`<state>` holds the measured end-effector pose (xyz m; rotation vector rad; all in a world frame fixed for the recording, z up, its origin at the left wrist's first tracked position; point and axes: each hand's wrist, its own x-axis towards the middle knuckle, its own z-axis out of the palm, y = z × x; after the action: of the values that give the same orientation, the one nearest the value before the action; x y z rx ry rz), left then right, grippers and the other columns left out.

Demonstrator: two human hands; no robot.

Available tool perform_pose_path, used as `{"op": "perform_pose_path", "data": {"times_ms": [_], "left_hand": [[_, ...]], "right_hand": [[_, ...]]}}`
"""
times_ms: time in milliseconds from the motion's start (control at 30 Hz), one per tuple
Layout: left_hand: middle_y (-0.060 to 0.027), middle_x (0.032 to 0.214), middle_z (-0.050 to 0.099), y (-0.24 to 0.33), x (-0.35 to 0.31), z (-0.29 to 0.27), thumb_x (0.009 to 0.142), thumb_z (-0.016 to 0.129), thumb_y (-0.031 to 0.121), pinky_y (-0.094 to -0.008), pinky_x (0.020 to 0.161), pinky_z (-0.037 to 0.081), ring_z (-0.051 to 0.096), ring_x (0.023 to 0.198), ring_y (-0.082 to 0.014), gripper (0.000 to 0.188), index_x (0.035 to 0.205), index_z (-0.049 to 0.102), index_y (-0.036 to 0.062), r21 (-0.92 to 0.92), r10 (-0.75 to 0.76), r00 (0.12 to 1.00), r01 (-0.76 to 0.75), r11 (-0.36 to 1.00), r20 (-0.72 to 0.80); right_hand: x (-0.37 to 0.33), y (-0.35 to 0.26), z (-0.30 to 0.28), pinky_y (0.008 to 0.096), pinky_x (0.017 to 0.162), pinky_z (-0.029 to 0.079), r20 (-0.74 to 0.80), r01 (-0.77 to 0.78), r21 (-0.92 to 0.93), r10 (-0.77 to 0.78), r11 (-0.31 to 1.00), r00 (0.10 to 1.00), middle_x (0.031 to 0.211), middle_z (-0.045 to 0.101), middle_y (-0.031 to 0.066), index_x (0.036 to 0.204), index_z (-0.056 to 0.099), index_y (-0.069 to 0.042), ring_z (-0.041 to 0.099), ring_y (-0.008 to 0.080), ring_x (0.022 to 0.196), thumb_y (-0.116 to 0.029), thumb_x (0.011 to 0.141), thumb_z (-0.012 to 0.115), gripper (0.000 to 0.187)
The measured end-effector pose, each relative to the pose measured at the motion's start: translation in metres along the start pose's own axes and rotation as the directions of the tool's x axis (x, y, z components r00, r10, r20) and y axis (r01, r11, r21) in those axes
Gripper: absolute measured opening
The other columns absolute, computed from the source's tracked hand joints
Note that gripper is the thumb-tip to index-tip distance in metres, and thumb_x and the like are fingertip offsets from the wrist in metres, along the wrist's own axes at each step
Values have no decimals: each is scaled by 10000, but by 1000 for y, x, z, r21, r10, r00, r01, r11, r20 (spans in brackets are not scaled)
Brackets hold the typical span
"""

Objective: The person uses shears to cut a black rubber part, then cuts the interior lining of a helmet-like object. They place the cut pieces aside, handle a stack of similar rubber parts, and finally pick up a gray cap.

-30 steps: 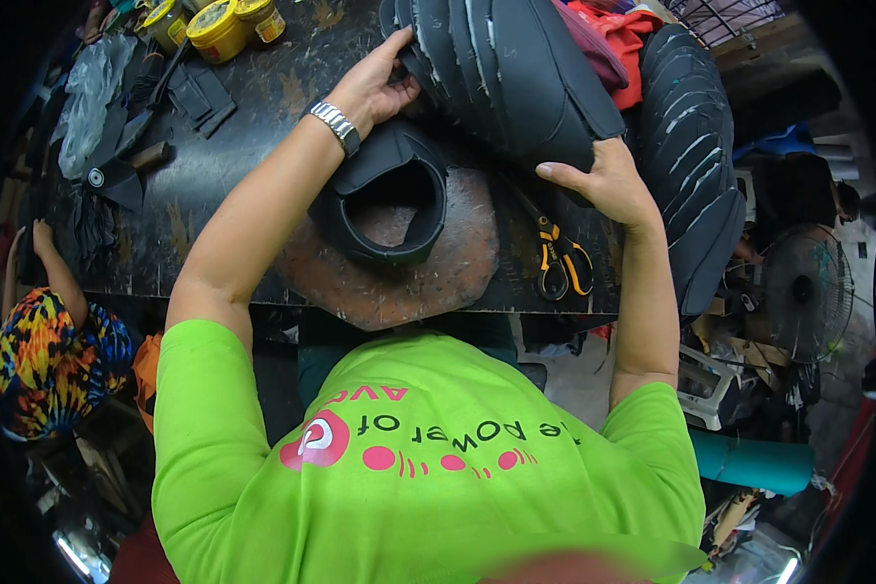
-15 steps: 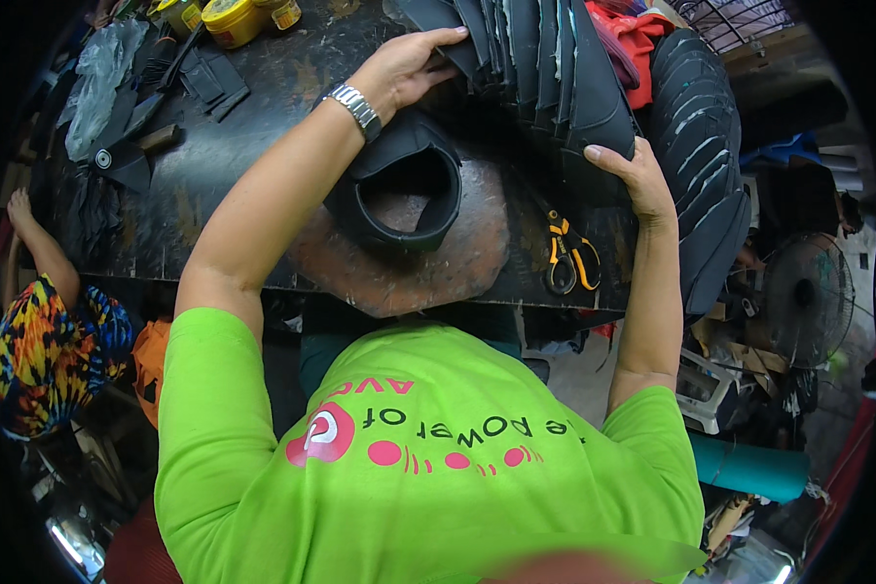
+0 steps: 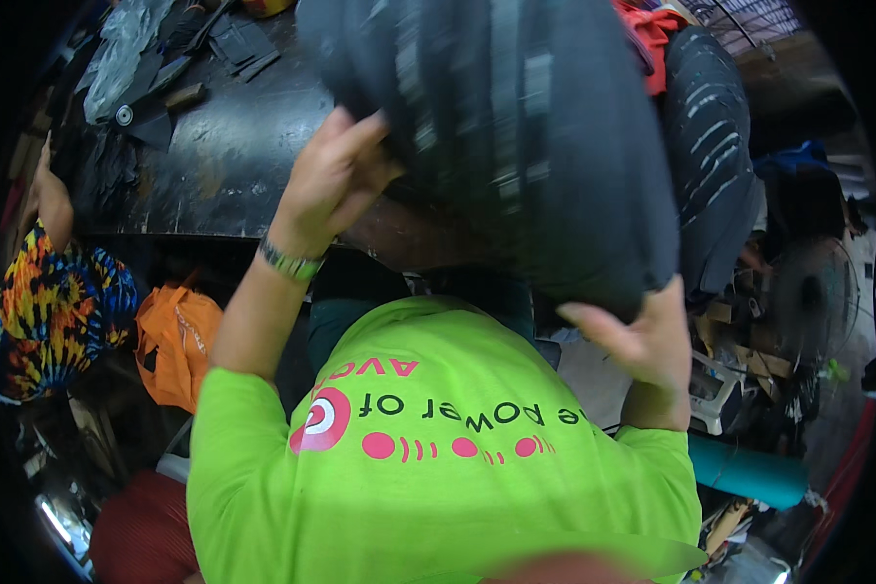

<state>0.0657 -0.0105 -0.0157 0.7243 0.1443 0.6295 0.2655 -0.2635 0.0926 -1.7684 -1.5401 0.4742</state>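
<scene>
A thick stack of black curved panels (image 3: 545,185), nested one against another with pale edges, is held up in front of me and smeared by motion. My left hand (image 3: 331,180), a metal-band watch at its wrist, has its fingers curled at the stack's left edge. Around the lower right corner, my right hand (image 3: 642,336) is closed with its thumb on the near side. Just beneath the stack, part of a reddish-brown board (image 3: 399,234) shows at the table's near edge. The stack covers the middle of the table.
A second row of black panels (image 3: 711,146) stands at the right beside red cloth (image 3: 652,39). Black scraps (image 3: 243,47) and a clear plastic bag (image 3: 122,58) lie on the dark table (image 3: 234,146). At the left are an orange bag (image 3: 175,341) and another person's patterned shirt (image 3: 58,302).
Both hands have brought the stack up and nearer to me from the table's far side. It now hides the hollow black piece and the yellow-handled scissors.
</scene>
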Motion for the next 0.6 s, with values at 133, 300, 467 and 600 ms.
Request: {"op": "perform_pose_path", "data": {"times_ms": [133, 300, 467, 600], "left_hand": [[-67, 1161, 640, -19, -44, -24, 1024, 541, 168, -359, 891, 545, 649, 1027, -172, 367, 1350, 447, 29, 305, 45, 927, 76, 949, -371], [-136, 1379, 501, -6, -62, -41, 1027, 553, 279, -397, 1025, 463, 542, 1224, -241, 565, 1487, 348, 22, 569, 236, 860, 74, 819, -452], [-135, 1447, 462, 43, -10, -54, 1034, 535, 383, -356, 1105, 363, 411, 1366, -214, 582, 1488, 413, 40, 857, 602, 780, -181, 482, -173], [-99, 1387, 558, 63, 43, -59, 1032, 525, 371, -295, 1099, 347, 472, 1319, -180, 517, 1416, 511, 25, 920, 409, 909, -225, 321, 80]], "right_hand": [[12, 7, 49, 512, 1102, 344, 197, 215, -325, -156, 921, 968, 1315, 539, 317, 1314, 530, 97, 498, 469, 1252, -264, 755, 798, 717], [23, 5, 62, 481, 1150, 301, 267, 239, -336, -151, 911, 952, 1426, 453, 305, 1382, 475, 81, 394, 465, 1355, -226, 747, 814, 782], [28, 0, 61, 475, 1114, 359, 288, 306, -437, -191, 846, 938, 1371, 508, 310, 1322, 521, 111, 467, 461, 1296, -256, 736, 827, 757], [30, -2, 56, 460, 1103, 379, 377, 275, -506, -78, 817, 923, 1360, 519, 311, 1309, 526, 119, 498, 447, 1275, -313, 747, 819, 768]]}}
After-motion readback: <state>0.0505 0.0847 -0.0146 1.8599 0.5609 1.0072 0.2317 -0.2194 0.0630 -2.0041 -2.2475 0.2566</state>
